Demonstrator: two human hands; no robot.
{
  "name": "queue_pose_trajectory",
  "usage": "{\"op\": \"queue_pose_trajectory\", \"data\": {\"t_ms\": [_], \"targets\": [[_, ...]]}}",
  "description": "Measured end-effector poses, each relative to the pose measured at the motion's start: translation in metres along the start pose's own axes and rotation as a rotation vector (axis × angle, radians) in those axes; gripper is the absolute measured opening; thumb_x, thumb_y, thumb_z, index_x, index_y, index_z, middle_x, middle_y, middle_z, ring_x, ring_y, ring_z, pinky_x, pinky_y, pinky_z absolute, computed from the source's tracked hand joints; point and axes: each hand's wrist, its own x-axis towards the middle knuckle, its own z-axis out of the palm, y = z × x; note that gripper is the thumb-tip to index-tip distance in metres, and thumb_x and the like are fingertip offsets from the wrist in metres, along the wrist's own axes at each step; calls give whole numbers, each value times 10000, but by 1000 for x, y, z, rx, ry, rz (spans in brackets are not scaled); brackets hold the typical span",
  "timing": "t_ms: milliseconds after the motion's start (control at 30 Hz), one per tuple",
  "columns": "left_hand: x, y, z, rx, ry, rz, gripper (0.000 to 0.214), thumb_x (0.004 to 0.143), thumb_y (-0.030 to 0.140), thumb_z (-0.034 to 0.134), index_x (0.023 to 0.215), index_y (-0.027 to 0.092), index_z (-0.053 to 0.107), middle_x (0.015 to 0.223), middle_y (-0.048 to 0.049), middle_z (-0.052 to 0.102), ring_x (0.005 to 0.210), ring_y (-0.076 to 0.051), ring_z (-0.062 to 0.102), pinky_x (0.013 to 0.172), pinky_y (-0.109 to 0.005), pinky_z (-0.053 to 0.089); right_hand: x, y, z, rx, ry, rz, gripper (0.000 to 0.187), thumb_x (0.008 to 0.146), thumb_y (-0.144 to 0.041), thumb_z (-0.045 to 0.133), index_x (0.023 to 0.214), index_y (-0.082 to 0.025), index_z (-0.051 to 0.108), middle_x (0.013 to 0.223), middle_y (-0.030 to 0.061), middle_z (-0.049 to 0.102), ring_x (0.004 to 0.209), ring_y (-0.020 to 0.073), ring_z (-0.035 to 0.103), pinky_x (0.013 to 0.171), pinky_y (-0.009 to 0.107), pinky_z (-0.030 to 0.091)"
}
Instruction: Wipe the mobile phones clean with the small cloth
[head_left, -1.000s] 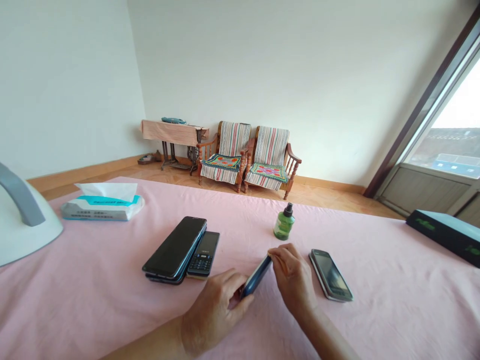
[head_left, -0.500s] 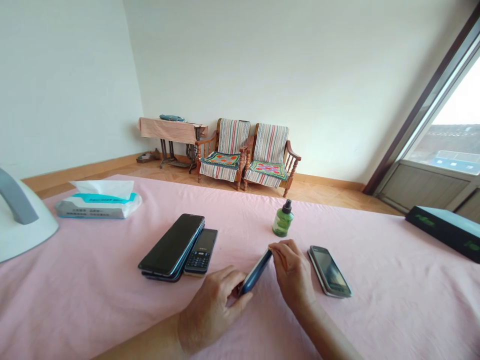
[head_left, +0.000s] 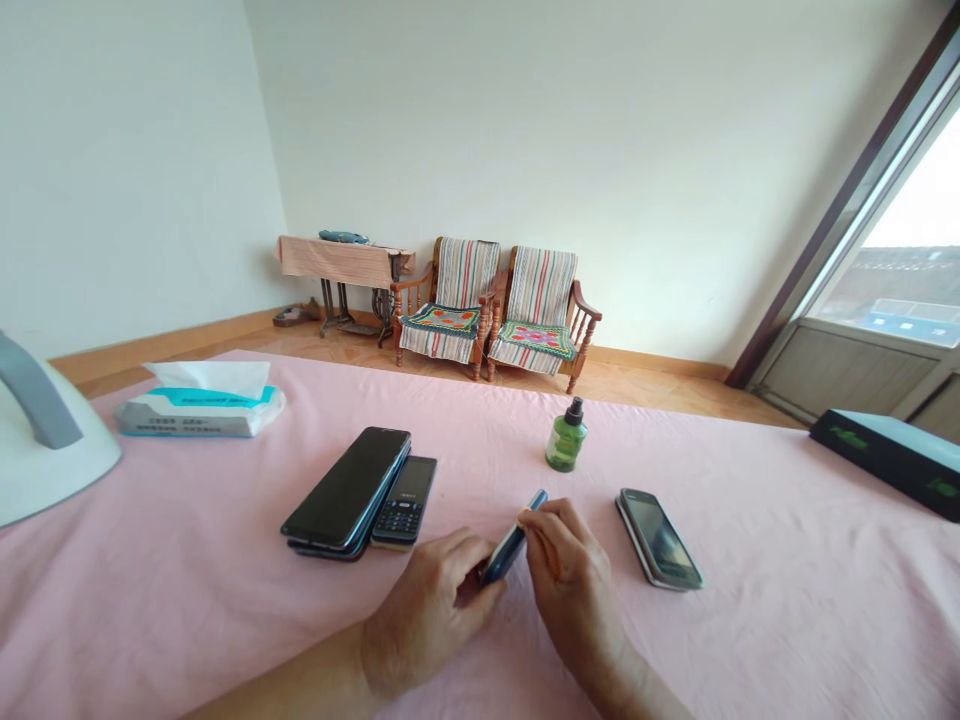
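Note:
A slim dark blue phone (head_left: 512,548) is tilted up on its narrow side, with a pale edge facing up. My left hand (head_left: 436,600) grips its near end between thumb and fingers. At the phone's upper edge, my right hand (head_left: 574,575) is closed in a pinch; a small pale tip shows at the fingertips, but I cannot make out what it is. Left of my hands lies a keypad phone (head_left: 406,505), beside a stack of large black smartphones (head_left: 349,490). An older touchscreen phone (head_left: 661,540) lies to the right of my right hand.
A green spray bottle (head_left: 566,437) stands beyond my hands on the pink cloth (head_left: 787,620). At the left are a tissue pack (head_left: 199,408) and a white-and-grey appliance (head_left: 45,440). A black box (head_left: 885,460) sits at the right edge. Two wooden chairs (head_left: 540,320) stand by the wall.
My right hand has slid from the phone's far end toward me along its edge, uncovering that end. My left hand keeps its grip almost unmoved.

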Motion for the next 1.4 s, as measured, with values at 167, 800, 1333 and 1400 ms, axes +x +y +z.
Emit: {"op": "queue_pose_trajectory", "data": {"t_ms": [167, 800, 1333, 1400], "targets": [[0, -3, 1, -3, -3, 21, 94, 836, 158, 570, 752, 176, 532, 726, 10, 547, 688, -149, 523, 622, -232, 371, -11, -13, 3, 95, -87, -52, 191, 894, -87, 426, 873, -195, 582, 852, 45, 550, 751, 142, 565, 675, 229, 483], [3, -7, 2, -43, -3, -29, 108, 752, 70, 613, 753, 172, 579, 718, 29, 559, 683, -133, 519, 618, -216, 356, 0, 0, -4, 26, -43, 28, 179, 848, -57, 445, 865, -196, 556, 813, 23, 529, 725, 145, 536, 667, 250, 436], [3, -5, 2, -31, 11, -14, 105, 751, 74, 592, 727, 174, 567, 692, 30, 545, 653, -130, 506, 601, -214, 352, 4, 3, -4, 40, -24, 6, 175, 827, -60, 476, 853, -186, 594, 801, 26, 539, 702, 142, 544, 651, 241, 457], [3, -5, 1, -34, 13, -9, 111, 760, 78, 595, 719, 173, 555, 698, 28, 550, 662, -130, 508, 602, -214, 348, -2, -1, -1, 79, -56, -9, 178, 836, -60, 461, 850, -189, 584, 806, 27, 539, 709, 139, 548, 645, 235, 462]]}}
